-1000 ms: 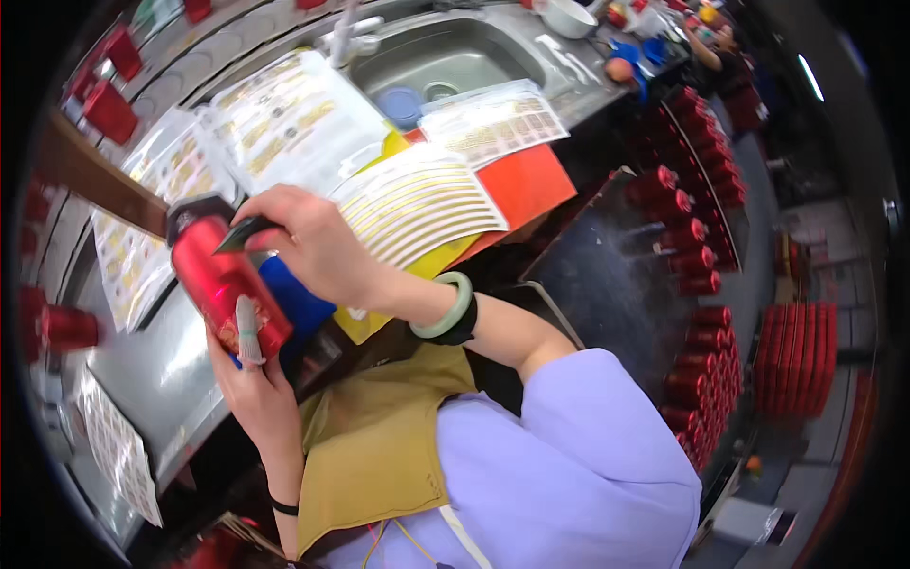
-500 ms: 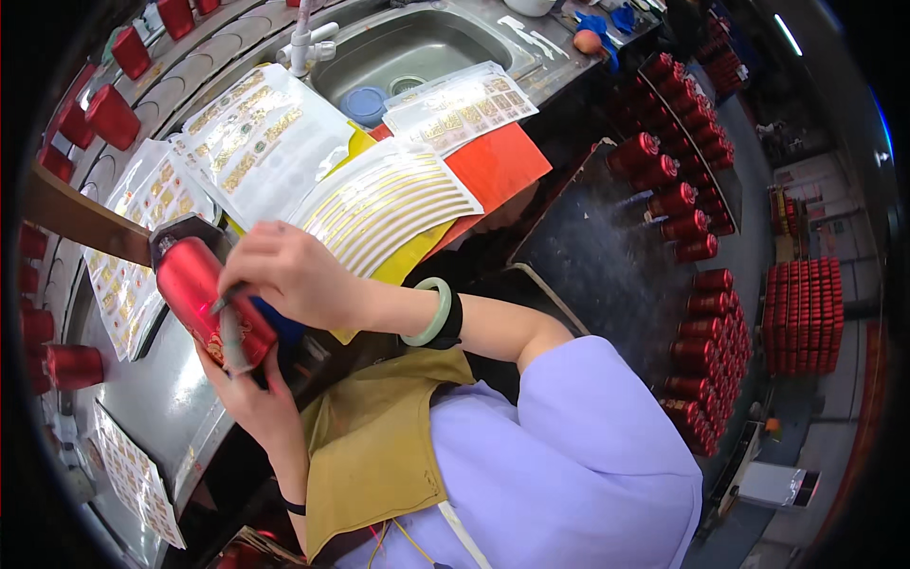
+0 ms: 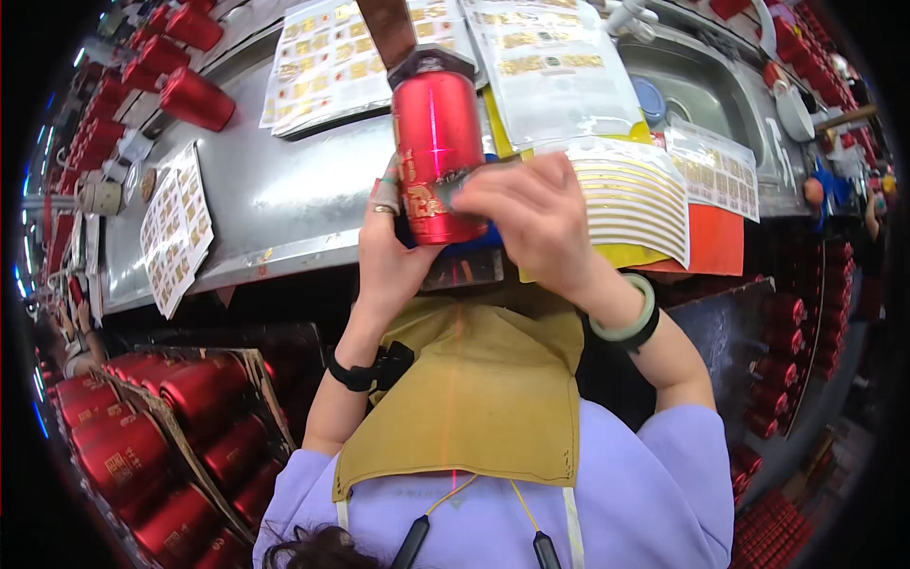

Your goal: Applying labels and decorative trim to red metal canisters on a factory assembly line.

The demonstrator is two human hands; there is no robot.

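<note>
A shiny red metal bottle [image 3: 438, 123] with gold markings on its lower part is seated at its far end in a dark clamp-like holder [image 3: 431, 63]. My left hand [image 3: 393, 251] is wrapped round its left side and near end, a ring on one finger. Against the bottle's right side, my right hand [image 3: 540, 213] is pinched closed, blurred by motion. A small dark thing shows at its fingertips, its kind unclear. Thin pinkish-red light lines cross the bottle's front.
Sticker sheets with gold designs [image 3: 327, 62] and a sheet of gold curved strips [image 3: 630, 204] lie about the metal worktop [image 3: 270, 204]. A sink [image 3: 706, 81] is at the right. Red bottles [image 3: 197, 98] stand at the back left; crates of red bottles [image 3: 128, 460] sit at lower left.
My view has swung left, so the bottle and both hands appear nearer the middle and the bottle looks more upright. Both hands stay at the bottle; the right has shifted along its right side.
</note>
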